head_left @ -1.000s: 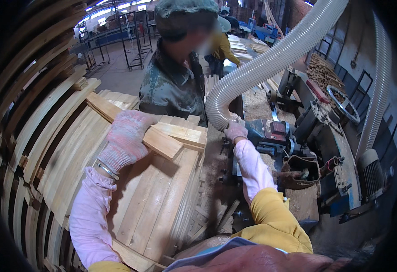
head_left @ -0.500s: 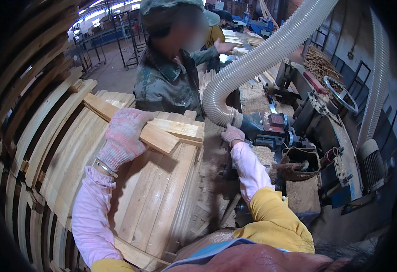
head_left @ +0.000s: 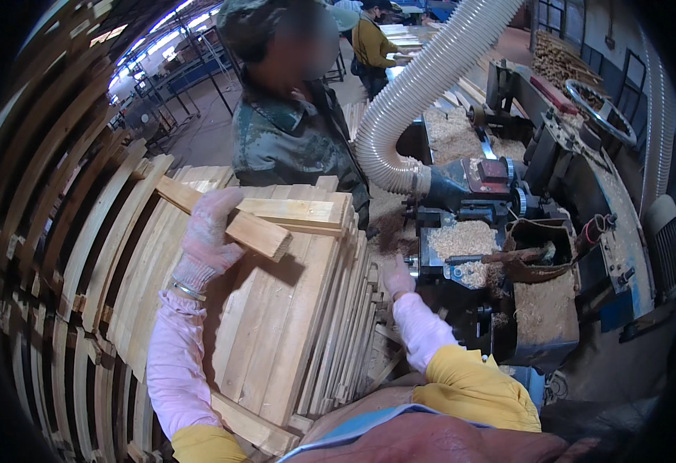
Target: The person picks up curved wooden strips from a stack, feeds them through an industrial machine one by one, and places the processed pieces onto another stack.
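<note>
A light wooden strip (head_left: 258, 234) lies across the top of a stack of boards (head_left: 255, 339). My left hand (head_left: 208, 235), in a pink and white knitted glove, is closed over this strip near its middle. The strip's cut end points to the right and casts a shadow on the boards. My right hand (head_left: 397, 278), also gloved, reaches to the near left side of a woodworking machine (head_left: 468, 193), beside a small silver metal part (head_left: 413, 266). Its fingers look stretched out, and nothing shows in them; whether they touch the metal part I cannot tell.
A ribbed clear hose (head_left: 388, 147) curves down to the machine, where wood shavings (head_left: 461, 241) lie. A co-worker in a camouflage jacket (head_left: 292, 147) stands beyond the stack. Slatted wooden piles (head_left: 41, 231) rise at the left. Another person (head_left: 373, 46) stands farther back.
The view has shifted, showing more of the machine's near side. My right hand has moved from beside the hose joint nearer to me, down the machine's side. My left hand still holds the strip.
</note>
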Demonstrator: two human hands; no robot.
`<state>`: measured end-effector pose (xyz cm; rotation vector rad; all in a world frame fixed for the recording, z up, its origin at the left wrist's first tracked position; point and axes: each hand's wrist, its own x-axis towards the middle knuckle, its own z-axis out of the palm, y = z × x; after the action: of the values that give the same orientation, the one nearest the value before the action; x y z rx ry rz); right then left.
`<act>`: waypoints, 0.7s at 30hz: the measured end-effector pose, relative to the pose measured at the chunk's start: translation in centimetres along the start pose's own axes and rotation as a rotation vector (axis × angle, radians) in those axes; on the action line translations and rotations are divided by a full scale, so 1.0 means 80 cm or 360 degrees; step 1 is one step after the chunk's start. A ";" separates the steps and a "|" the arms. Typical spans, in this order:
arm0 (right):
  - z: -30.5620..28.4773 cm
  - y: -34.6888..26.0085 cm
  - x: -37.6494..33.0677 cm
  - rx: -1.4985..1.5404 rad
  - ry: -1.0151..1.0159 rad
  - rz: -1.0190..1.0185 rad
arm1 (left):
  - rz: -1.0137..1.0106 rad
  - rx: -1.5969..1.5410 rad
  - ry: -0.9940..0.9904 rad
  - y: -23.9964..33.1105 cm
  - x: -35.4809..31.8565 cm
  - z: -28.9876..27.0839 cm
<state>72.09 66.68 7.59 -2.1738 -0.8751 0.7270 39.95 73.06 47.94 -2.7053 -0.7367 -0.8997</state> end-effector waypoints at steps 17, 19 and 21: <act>0.079 0.120 -0.078 -0.0152 -0.0793 0.0066 | -0.0259 0.0494 0.0014 -0.082 -0.034 0.011; 0.068 0.092 -0.075 -0.0048 -0.0802 -0.0018 | -0.0163 0.0458 0.0145 -0.077 -0.039 0.012; 0.046 0.067 -0.083 0.0118 -0.0817 -0.0107 | -0.0152 0.0442 0.0149 -0.049 -0.058 -0.014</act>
<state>67.42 60.12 2.91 -1.9073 -1.1456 1.2927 34.12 74.21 46.16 -2.3882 -0.9041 -0.8667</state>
